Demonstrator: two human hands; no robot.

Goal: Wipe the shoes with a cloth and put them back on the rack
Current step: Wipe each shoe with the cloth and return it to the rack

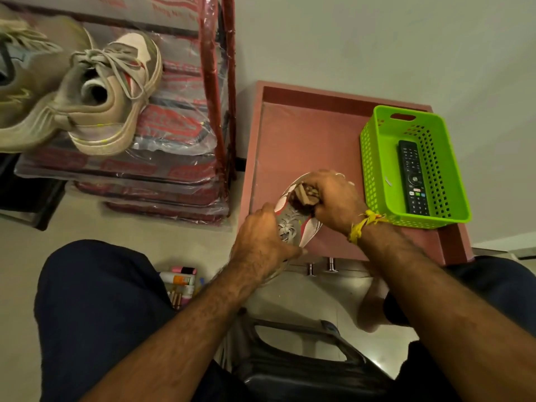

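A grey, white and red shoe lies over the front edge of a low pink table. My left hand grips its rear part from the left. My right hand holds a bunched brown cloth pressed against the shoe's front part. A matching beige sneaker rests on its side on the rack at the upper left, next to another beige shoe that is cut off by the frame's left edge.
A green plastic basket holding a black remote stands on the table's right side. Plastic-wrapped red stacks fill the rack shelves. Small bottles lie on the floor between my knees. A dark stool is under me.
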